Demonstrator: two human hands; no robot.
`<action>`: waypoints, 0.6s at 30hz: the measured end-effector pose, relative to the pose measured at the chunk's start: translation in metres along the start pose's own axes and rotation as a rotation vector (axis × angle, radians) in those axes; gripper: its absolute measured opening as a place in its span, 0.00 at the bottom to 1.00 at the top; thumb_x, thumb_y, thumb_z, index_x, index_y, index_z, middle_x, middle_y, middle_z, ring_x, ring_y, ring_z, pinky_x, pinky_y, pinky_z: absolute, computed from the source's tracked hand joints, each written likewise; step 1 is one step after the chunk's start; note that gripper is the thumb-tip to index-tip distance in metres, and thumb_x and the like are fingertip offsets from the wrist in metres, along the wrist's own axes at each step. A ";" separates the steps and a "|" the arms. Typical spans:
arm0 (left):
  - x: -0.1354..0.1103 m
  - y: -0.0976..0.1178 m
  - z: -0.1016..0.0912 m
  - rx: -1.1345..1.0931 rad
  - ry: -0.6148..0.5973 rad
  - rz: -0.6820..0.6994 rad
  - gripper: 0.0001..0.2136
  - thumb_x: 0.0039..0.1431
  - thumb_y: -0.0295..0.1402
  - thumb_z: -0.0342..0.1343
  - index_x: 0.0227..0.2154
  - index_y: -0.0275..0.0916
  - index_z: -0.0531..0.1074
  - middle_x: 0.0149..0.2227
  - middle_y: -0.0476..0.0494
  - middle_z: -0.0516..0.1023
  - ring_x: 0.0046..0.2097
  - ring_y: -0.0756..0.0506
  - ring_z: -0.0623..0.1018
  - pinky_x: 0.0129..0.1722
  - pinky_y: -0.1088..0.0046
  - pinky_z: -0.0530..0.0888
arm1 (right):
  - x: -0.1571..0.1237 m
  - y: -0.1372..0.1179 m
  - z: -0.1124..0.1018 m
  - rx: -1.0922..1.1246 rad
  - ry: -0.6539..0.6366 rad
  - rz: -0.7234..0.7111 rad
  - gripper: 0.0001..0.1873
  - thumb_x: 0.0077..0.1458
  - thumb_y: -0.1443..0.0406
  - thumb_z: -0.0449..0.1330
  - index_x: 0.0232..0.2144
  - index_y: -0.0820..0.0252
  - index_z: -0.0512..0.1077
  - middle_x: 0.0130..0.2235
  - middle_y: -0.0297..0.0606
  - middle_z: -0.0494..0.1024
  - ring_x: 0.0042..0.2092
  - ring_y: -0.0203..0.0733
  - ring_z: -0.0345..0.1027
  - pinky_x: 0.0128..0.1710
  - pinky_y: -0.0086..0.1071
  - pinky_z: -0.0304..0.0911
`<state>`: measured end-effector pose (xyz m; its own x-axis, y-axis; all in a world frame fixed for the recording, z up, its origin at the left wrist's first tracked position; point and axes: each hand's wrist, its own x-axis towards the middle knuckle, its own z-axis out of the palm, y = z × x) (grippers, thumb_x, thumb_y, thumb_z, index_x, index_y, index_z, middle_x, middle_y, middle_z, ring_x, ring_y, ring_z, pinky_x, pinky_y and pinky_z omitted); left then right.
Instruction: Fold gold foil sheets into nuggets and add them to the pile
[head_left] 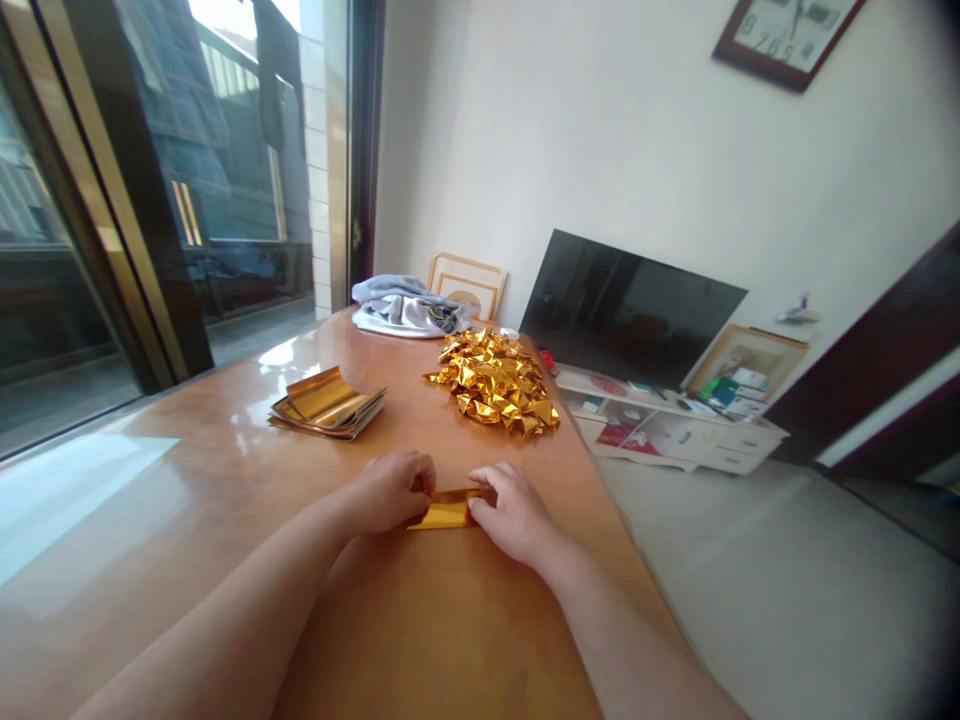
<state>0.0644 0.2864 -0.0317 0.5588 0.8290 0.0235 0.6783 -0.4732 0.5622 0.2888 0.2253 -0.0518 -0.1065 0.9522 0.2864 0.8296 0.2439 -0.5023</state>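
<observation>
A small folded strip of gold foil paper lies on the wooden table between my hands. My left hand pinches its left end with curled fingers. My right hand presses and grips its right end, fingers closed over the edge. Beyond my hands lies a heap of several folded gold foil pieces. A stack of flat gold foil sheets sits to the left of it, the top sheet curling up.
Grey and white crumpled cloth lies at the table's far end, with picture frames behind. The table's right edge drops to the floor; a TV on a low white cabinet stands there. Glass sliding doors are on the left.
</observation>
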 end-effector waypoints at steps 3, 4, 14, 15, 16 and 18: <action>-0.001 0.000 0.001 -0.075 -0.023 -0.006 0.06 0.48 0.29 0.53 0.30 0.41 0.71 0.29 0.51 0.77 0.31 0.47 0.75 0.29 0.74 0.64 | 0.000 0.001 -0.001 0.077 -0.007 0.001 0.17 0.52 0.68 0.63 0.46 0.57 0.77 0.43 0.39 0.77 0.47 0.43 0.68 0.49 0.35 0.63; -0.001 0.000 0.001 -0.107 -0.031 -0.003 0.06 0.48 0.29 0.52 0.30 0.41 0.71 0.28 0.51 0.77 0.30 0.47 0.74 0.28 0.74 0.64 | 0.000 0.001 -0.002 0.130 -0.025 0.020 0.14 0.52 0.68 0.62 0.43 0.57 0.77 0.41 0.38 0.78 0.45 0.43 0.69 0.47 0.34 0.63; -0.006 0.016 -0.002 -0.446 -0.118 0.023 0.08 0.49 0.34 0.55 0.33 0.38 0.67 0.29 0.52 0.71 0.30 0.49 0.69 0.28 0.75 0.64 | 0.003 0.005 -0.013 0.786 -0.119 0.252 0.10 0.54 0.59 0.62 0.33 0.61 0.73 0.28 0.30 0.72 0.30 0.35 0.62 0.32 0.28 0.57; -0.007 0.017 -0.002 -0.463 -0.132 0.021 0.09 0.49 0.33 0.55 0.34 0.39 0.66 0.29 0.52 0.70 0.31 0.49 0.69 0.28 0.75 0.64 | 0.004 0.006 -0.013 0.796 -0.120 0.262 0.10 0.54 0.59 0.62 0.32 0.61 0.73 0.28 0.29 0.71 0.30 0.35 0.61 0.32 0.28 0.57; -0.007 0.018 -0.001 -0.471 -0.141 0.017 0.09 0.49 0.33 0.54 0.35 0.39 0.66 0.29 0.52 0.70 0.31 0.49 0.69 0.29 0.75 0.64 | 0.004 0.007 -0.012 0.800 -0.123 0.267 0.10 0.53 0.59 0.62 0.32 0.61 0.73 0.27 0.29 0.71 0.29 0.34 0.61 0.31 0.28 0.57; -0.007 0.017 0.000 -0.456 -0.150 0.016 0.09 0.48 0.31 0.54 0.35 0.39 0.67 0.30 0.52 0.71 0.31 0.49 0.70 0.29 0.75 0.64 | 0.005 0.009 -0.010 0.792 -0.123 0.262 0.09 0.53 0.60 0.62 0.32 0.61 0.73 0.27 0.29 0.72 0.29 0.34 0.61 0.32 0.28 0.57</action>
<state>0.0720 0.2723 -0.0227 0.6526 0.7549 -0.0655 0.4095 -0.2786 0.8687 0.3013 0.2303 -0.0466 -0.0611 0.9980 0.0128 0.2109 0.0254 -0.9772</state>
